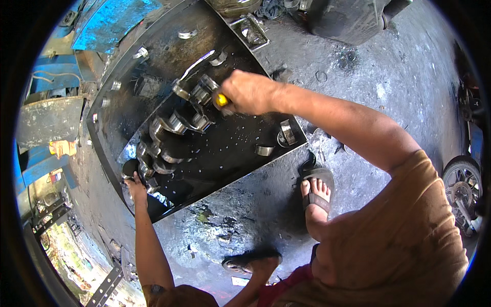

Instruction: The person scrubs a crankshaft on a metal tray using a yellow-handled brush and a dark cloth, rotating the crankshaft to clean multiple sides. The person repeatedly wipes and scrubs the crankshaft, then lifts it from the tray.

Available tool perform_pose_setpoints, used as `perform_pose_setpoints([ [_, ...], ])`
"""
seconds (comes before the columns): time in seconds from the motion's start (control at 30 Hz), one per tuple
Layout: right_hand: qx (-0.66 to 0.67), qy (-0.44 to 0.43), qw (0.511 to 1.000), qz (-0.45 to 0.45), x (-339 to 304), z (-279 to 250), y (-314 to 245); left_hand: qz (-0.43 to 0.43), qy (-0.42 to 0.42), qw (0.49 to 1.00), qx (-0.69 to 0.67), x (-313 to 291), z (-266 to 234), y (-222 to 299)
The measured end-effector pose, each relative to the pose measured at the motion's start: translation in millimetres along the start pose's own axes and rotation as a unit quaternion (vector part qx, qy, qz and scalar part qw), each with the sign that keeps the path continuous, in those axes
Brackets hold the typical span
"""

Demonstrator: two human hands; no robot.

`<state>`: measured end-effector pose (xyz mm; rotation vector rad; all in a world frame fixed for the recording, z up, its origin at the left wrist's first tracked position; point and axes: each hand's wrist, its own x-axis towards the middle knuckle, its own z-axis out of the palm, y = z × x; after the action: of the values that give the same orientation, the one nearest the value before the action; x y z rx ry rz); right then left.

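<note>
A shiny metal crankshaft [177, 123] lies slantwise in a large, dark, oily metal tray [238, 176]. My left hand [135, 188] is at its near-left end, the fingers curled against the round end piece. Over the crankshaft's far end my right hand [245, 93] is closed around a small tool with a yellow handle [221, 100]; motion blurs its working end, so I cannot tell its kind. Curved metal bearing shells lie about in the tray, among them one shell [264, 150] near the front edge and another shell [187, 34] toward the back.
My sandalled foot [317, 194] stands on the stained concrete floor [368, 77] beside the tray. A small metal pan [250, 31] and a dark metal housing [348, 18] lie beyond it. At left are blue metal parts [110, 23]; a motorcycle wheel [462, 187] stands at right.
</note>
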<state>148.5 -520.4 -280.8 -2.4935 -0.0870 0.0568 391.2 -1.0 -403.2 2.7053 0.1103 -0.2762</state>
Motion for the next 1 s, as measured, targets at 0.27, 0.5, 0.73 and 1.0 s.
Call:
perform_pose_setpoints([
  [0.27, 0.007, -0.064, 0.998, -0.029, 10, -25, 23, -0.007, 0.003, 0.998, -0.06, -17, -4, 16],
  [0.5, 0.166, 0.052, 0.975, -0.137, 6, -12, 51, 0.029, 0.034, 0.999, -0.007, -25, -2, 21],
  [0.73, 0.117, -0.019, 0.991, -0.055, 5, -7, 44, 0.013, 0.058, 0.998, -0.001, -24, -1, 20],
  [1.0, 0.184, 0.109, 0.968, -0.127, 34, -22, 55, 0.033, 0.041, 0.999, -0.006, -20, -2, 12],
])
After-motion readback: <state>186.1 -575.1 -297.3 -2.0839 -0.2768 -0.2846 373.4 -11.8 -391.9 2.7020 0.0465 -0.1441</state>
